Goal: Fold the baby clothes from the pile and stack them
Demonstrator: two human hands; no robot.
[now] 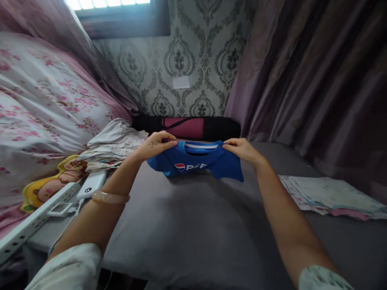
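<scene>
A blue shirt (193,161) with a round red, white and blue logo and white letters hangs between my hands above the grey sheet. My left hand (157,144) pinches its left shoulder beside the collar. At the other side of the neck opening, my right hand (241,148) pinches the right shoulder. The collar faces up, and a white strip shows inside it. The shirt's lower part drops back out of sight behind the front.
Folded cloths (335,197) lie at right, and a pile of light clothes (111,143) at left. Nearby are a power strip (39,221), a white power bank (92,185) and a yellow cushion (48,185). A black and maroon roll (187,127) lies along the wall.
</scene>
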